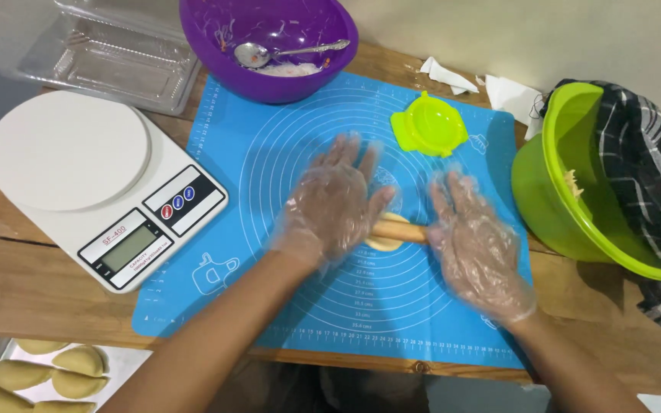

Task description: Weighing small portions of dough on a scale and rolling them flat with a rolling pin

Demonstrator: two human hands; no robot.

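On mat [453, 306], hands (gloved) apparently press pin [401, 229].

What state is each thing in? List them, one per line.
Left hand: gloved, flat on the rolling pin.
Right hand: gloved, flat on the pin.
Rolling pin: lying across the dough.
Dough: flattened on the mat.
Mat: spread flat.
Press: closed, on the mat.
Purple bowl: nearly empty, spoon inside.
Green bowl: tilted, cloth partly over it.
Scale: platform bare.
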